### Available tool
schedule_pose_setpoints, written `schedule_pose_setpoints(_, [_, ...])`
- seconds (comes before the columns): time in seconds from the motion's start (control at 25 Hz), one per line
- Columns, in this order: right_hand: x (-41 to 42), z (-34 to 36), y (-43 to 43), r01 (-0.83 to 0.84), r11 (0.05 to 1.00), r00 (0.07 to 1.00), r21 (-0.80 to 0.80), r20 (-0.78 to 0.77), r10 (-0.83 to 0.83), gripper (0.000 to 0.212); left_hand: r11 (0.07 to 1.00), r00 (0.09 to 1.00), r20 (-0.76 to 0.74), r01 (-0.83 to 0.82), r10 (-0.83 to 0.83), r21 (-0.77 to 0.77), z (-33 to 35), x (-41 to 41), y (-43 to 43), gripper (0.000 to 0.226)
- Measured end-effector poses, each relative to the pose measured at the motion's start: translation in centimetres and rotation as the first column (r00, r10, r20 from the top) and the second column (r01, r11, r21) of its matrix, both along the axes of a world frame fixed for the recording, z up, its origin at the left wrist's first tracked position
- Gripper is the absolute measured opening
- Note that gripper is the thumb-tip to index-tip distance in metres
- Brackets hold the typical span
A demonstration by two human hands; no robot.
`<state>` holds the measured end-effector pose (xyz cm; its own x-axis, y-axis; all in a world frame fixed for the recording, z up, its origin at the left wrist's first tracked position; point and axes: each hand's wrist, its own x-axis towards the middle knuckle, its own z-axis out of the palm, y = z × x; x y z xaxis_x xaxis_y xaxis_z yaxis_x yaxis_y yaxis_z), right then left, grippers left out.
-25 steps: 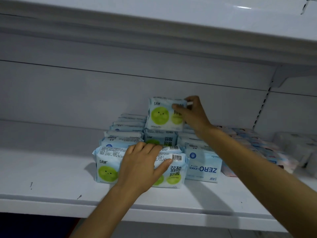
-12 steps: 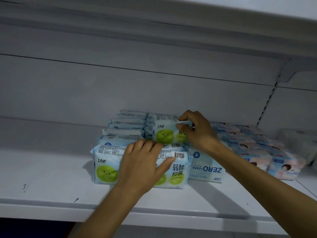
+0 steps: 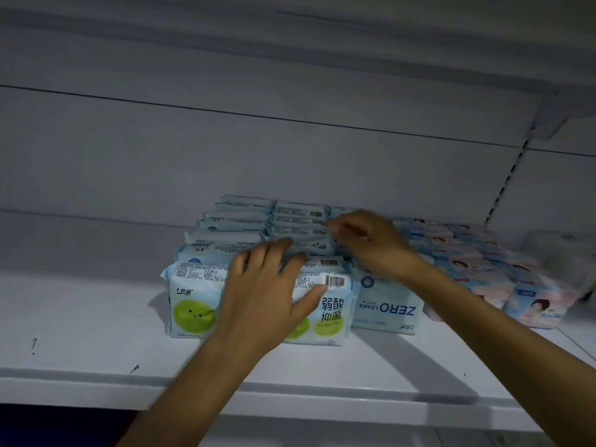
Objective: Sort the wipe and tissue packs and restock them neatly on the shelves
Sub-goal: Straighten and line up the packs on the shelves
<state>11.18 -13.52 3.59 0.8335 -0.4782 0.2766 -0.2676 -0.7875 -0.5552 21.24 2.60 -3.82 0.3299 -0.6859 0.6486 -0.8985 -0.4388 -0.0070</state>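
Observation:
A light-blue wipe pack with green circles (image 3: 193, 314) stands at the front of the white shelf (image 3: 80, 317). My left hand (image 3: 267, 291) rests flat on its top and front, fingers straight. Behind it runs a row of the same packs (image 3: 300, 217), barcodes up. My right hand (image 3: 371, 243) reaches over that row with curled fingers and pinches the top edge of one pack seated in it. A second row of blue packs (image 3: 232, 224) stands to the left. A "ZERO LEAKS" pack (image 3: 387, 308) stands upside down at the front right.
Pink-and-blue packs with baby pictures (image 3: 483, 269) fill the shelf to the right, and blurred white packs (image 3: 561, 253) lie beyond them. The upper shelf's underside (image 3: 290, 33) hangs overhead on a bracket (image 3: 548, 117). Bare shelf stretches to the left.
My right hand has lowered the green-circle pack from above the stack down into the middle row. My left hand has stayed on the front pack.

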Motion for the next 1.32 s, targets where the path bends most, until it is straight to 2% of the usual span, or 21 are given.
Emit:
schedule_pose_setpoints(0.08, [-1.5,0.5,-1.7,0.127,0.989,0.981,0.076,0.139,-0.136,0.029,0.999,0.999,0.031,0.030,-0.031,0.015,0.7,-0.4,-0.8,0.057])
schedule_pose_setpoints(0.16, [-3.5,0.2,-3.2,0.196,0.966,0.954,0.167,0.194,-0.227,0.030,0.996,0.998,0.013,0.060,-0.061,0.061,1.5,-1.3,-1.8,0.064])
schedule_pose_setpoints(0.28, [-5.7,-1.4,-4.7,0.274,0.926,0.937,0.261,0.146,-0.318,0.038,0.964,0.994,-0.107,0.036,-0.007,0.263,2.8,-2.2,-2.7,0.096])
schedule_pose_setpoints(0.36, [-6.5,-2.6,-4.9,0.272,0.913,0.935,0.304,0.139,-0.325,0.039,0.953,0.993,-0.122,0.037,0.000,0.301,3.0,-2.0,-3.0,0.106])
schedule_pose_setpoints(0.48, [-6.9,-2.9,-4.7,0.102,0.869,0.927,0.485,0.271,-0.260,0.028,0.962,0.998,-0.066,0.024,-0.006,0.273,3.2,-2.2,-3.4,0.097])
schedule_pose_setpoints(0.56, [-7.6,-2.2,-4.9,-0.028,0.804,0.918,0.594,0.334,-0.215,0.027,0.985,0.997,0.024,0.072,-0.076,0.157,2.7,-3.2,-4.3,0.073])
schedule_pose_setpoints(0.6, [-8.0,-2.1,-5.5,-0.051,0.807,0.909,0.588,0.363,-0.207,0.026,0.989,0.990,0.080,0.108,-0.116,0.099,2.4,-3.7,-4.9,0.063])
schedule_pose_setpoints(0.68, [-9.0,-1.2,-6.9,-0.015,0.866,0.899,0.499,0.387,-0.207,0.025,0.987,0.980,0.130,0.144,-0.152,0.071,1.9,-4.4,-6.0,0.052])
schedule_pose_setpoints(0.8, [-10.2,0.5,-7.9,0.018,0.938,0.953,0.345,0.278,-0.121,0.024,0.983,0.977,0.118,0.170,-0.178,0.070,1.5,-4.7,-6.9,0.051])
schedule_pose_setpoints(0.88, [-10.3,0.7,-7.5,-0.037,0.971,0.991,0.238,0.133,0.005,0.020,0.991,0.986,0.107,0.121,-0.127,0.059,1.4,-4.6,-7.0,0.076])
schedule_pose_setpoints(0.96, [-9.8,0.3,-6.6,-0.124,0.991,0.992,0.044,-0.030,0.126,0.041,0.995,0.989,0.113,0.090,-0.094,0.038,1.4,-4.7,-6.8,0.103])
schedule_pose_setpoints(1.04, [-9.0,-0.5,-6.1,-0.191,0.968,0.974,-0.161,-0.151,0.167,0.072,0.996,0.993,0.078,0.085,-0.084,-0.004,1.6,-4.5,-6.3,0.114])
schedule_pose_setpoints(1.12, [-8.2,-1.4,-5.7,-0.205,0.915,0.972,-0.348,-0.183,0.148,0.088,0.999,0.999,0.036,0.040,-0.039,-0.029,1.7,-4.2,-5.4,0.115])
schedule_pose_setpoints(1.24, [-7.3,-2.8,-5.5,-0.200,0.795,0.980,-0.572,-0.132,0.151,0.074,0.996,0.997,0.034,-0.076,0.074,0.052,1.4,-4.1,-4.0,0.110])
schedule_pose_setpoints(1.32, [-7.0,-3.5,-5.4,-0.167,0.727,0.985,-0.666,-0.077,0.156,0.062,0.995,0.996,0.040,-0.077,0.075,0.059,0.9,-4.0,-3.6,0.098])
